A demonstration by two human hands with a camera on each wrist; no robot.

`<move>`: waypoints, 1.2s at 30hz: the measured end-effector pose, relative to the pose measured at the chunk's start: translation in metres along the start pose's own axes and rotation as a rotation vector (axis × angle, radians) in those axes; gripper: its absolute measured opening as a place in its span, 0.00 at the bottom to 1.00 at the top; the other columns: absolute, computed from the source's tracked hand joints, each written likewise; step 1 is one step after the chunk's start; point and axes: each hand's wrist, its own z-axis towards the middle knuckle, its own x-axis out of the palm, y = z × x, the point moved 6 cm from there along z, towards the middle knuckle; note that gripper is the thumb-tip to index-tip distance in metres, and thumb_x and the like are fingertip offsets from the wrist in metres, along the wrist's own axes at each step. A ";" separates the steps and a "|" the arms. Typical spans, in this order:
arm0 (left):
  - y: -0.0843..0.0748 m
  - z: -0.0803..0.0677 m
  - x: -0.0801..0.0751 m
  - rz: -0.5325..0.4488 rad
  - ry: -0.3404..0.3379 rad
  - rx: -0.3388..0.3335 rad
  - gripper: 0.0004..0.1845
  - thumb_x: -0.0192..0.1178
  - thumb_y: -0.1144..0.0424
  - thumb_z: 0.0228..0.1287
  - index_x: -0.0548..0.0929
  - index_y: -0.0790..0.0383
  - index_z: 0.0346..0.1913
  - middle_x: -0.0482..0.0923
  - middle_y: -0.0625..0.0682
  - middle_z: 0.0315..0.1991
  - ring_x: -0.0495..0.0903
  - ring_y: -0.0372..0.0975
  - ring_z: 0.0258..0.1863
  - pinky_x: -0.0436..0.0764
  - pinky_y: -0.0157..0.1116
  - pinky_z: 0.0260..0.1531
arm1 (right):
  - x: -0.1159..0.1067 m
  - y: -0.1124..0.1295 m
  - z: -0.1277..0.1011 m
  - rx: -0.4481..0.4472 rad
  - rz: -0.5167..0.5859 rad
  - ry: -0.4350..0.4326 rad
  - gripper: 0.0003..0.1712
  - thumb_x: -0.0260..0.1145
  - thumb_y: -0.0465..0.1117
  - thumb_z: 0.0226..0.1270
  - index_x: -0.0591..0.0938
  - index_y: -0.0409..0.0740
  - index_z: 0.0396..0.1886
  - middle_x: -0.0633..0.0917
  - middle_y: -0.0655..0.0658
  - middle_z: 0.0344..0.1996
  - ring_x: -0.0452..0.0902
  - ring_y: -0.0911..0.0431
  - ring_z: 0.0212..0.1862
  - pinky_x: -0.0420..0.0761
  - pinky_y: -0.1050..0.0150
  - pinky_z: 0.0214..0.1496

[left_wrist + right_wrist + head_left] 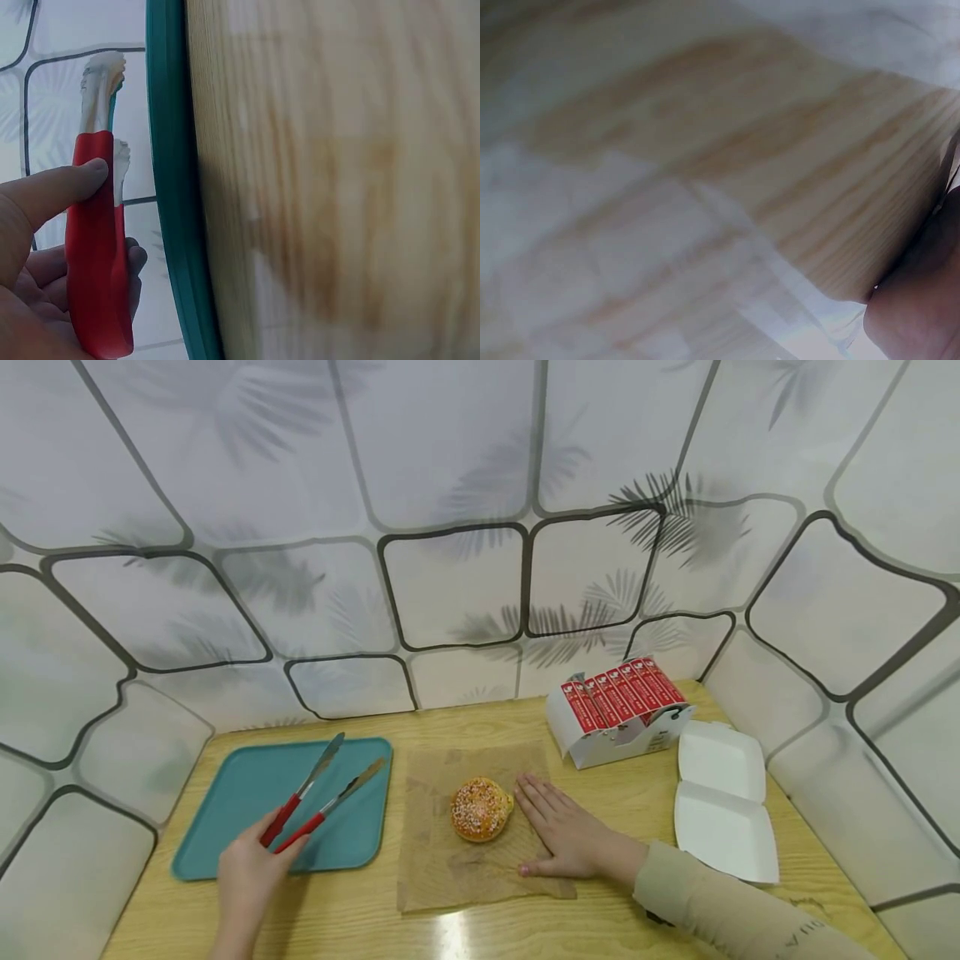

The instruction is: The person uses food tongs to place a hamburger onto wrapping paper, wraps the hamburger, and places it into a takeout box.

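A sesame bun (481, 809) sits on a sheet of brown paper (465, 868) in the middle of the wooden table (360, 918). My right hand (561, 833) lies flat on the paper just right of the bun, fingers straight. My left hand (247, 872) grips the red handles of metal tongs (322, 791) over a teal tray (225, 827). In the left wrist view my thumb and fingers wrap the red tongs (97, 247) beside the tray's rim (169, 187). The right wrist view shows only blurred table wood and the edge of my hand (922, 307).
A white box of red packets (618, 710) stands at the back right. An open white clamshell container (722, 802) lies at the right edge. Patterned walls close in the table on three sides.
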 end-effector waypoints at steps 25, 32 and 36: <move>0.019 0.013 0.008 0.054 0.153 -0.054 0.37 0.78 0.62 0.61 0.76 0.81 0.67 0.80 0.81 0.58 0.84 0.69 0.50 0.87 0.60 0.44 | 0.003 -0.002 0.001 0.004 0.014 -0.020 0.68 0.51 0.82 0.71 0.49 0.32 0.86 0.47 0.31 0.87 0.43 0.37 0.88 0.57 0.42 0.88; 0.021 0.015 0.010 0.075 0.168 -0.076 0.38 0.78 0.60 0.59 0.77 0.81 0.66 0.79 0.80 0.60 0.82 0.70 0.54 0.85 0.63 0.50 | 0.006 -0.003 0.001 0.016 0.012 -0.002 0.68 0.52 0.82 0.70 0.50 0.34 0.86 0.47 0.32 0.87 0.43 0.38 0.88 0.57 0.43 0.88; 0.023 0.017 0.010 0.070 0.164 -0.077 0.38 0.79 0.60 0.59 0.77 0.81 0.66 0.79 0.80 0.60 0.82 0.70 0.54 0.86 0.62 0.49 | 0.010 -0.005 0.001 0.012 0.032 -0.021 0.69 0.49 0.84 0.69 0.48 0.35 0.87 0.45 0.33 0.87 0.42 0.39 0.88 0.56 0.42 0.88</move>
